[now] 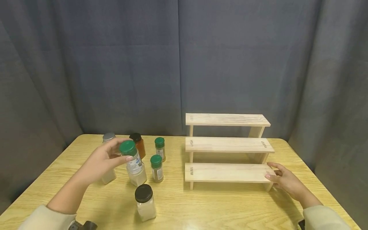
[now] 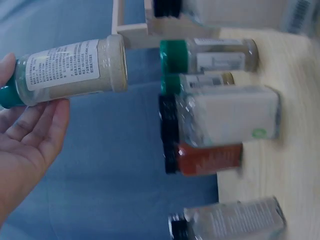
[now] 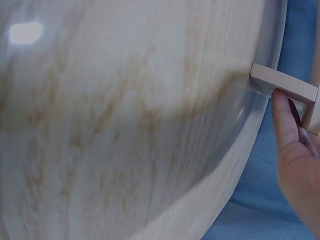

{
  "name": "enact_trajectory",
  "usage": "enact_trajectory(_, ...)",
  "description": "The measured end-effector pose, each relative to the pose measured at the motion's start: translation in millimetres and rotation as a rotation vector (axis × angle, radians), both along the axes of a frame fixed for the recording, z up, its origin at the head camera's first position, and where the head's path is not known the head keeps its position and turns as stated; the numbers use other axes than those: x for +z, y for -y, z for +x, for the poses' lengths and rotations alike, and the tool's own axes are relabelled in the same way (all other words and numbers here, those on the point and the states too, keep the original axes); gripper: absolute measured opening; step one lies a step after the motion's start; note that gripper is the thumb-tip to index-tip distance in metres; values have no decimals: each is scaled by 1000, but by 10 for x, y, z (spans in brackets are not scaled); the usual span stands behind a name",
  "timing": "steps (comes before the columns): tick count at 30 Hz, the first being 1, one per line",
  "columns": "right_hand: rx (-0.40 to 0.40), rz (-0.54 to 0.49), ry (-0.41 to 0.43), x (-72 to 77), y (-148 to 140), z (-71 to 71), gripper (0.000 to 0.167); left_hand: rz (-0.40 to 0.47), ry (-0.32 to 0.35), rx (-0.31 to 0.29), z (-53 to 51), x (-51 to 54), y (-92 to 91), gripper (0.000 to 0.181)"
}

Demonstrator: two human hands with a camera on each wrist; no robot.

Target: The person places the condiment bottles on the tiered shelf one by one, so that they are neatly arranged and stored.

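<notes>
1. Lower left-centre, a pale black-lidded jar (image 1: 146, 206) stands untouched on the table (image 1: 207, 207).
2. Lower right, the right hand (image 1: 283, 182) pinches the wooden rack (image 1: 227, 144) by its lowest board; no jar up there yet.
3. Left-centre, the left hand (image 1: 107, 156) grips the green-lidded jar (image 1: 134, 166), off the table: one under way!
4. Behind, the amber jar (image 1: 140, 147) and silver-lidded jar (image 1: 109, 137): seemingly left to do.

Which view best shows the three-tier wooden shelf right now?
The head view: all tiers of the three-tier wooden shelf show, with the right hand touching the right end of its lowest tier. The left wrist view catches only part of it at the top; the right wrist view, only a piece beside that hand.
</notes>
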State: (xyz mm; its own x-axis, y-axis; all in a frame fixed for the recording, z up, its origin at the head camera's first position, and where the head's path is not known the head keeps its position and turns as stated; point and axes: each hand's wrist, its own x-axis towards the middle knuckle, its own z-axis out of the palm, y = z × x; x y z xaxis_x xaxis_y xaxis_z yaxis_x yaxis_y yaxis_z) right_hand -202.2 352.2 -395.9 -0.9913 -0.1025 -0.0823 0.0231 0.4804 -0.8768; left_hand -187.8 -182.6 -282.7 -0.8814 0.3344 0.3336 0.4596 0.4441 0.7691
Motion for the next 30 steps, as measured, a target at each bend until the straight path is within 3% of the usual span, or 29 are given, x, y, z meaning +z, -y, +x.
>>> enact_trajectory(5,-1,0,0,6,2,-4,66,31,-3,-33,-44,58,-128,41)
enact_trajectory(20,13,2,0,9,-6,10,66,63,83,-29,-171,144,-491,45)
enact_trajectory(30,19,19,-14,15,9,9,65,63,26,-59,-264,229,-774,43)
